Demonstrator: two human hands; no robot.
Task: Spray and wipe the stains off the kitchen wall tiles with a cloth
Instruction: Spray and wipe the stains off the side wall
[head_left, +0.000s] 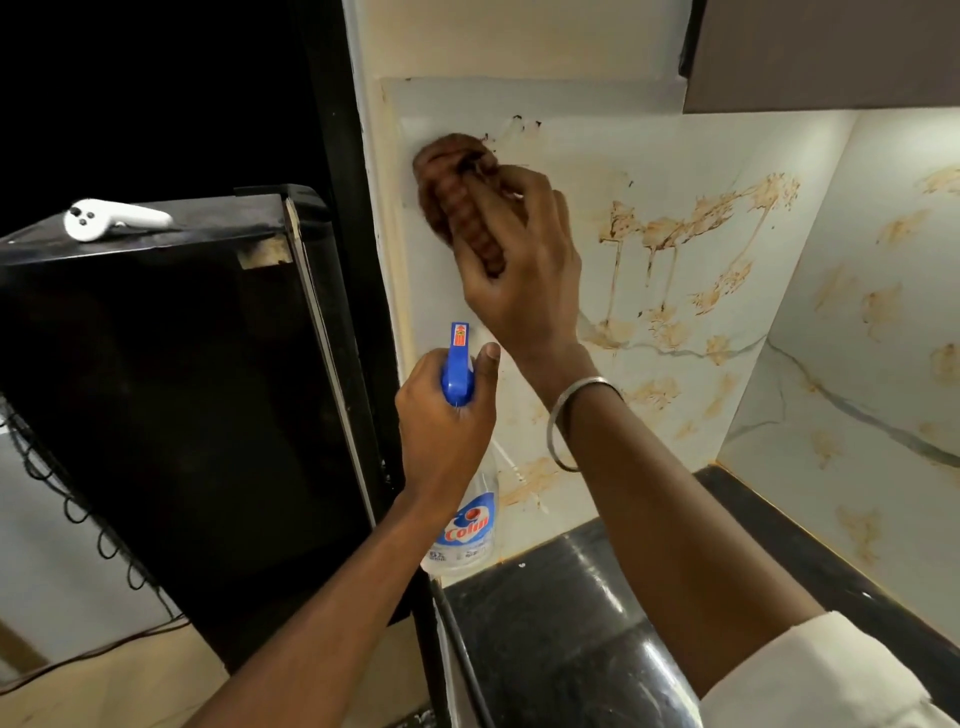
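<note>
right hand (524, 265) clamps brown cloth (457, 192) flat on wall tiles (649, 171), scrubbing | left hand (441, 421) grips spray bottle (462, 519) below cloth, ready to respray

Neck of the spray bottle (470, 519) behind the left hand (441, 426); its small print unreadable.

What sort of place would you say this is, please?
Most likely a home kitchen: stained wall tiles above a dark polished counter, with an overhead cabinet at top right.
</note>
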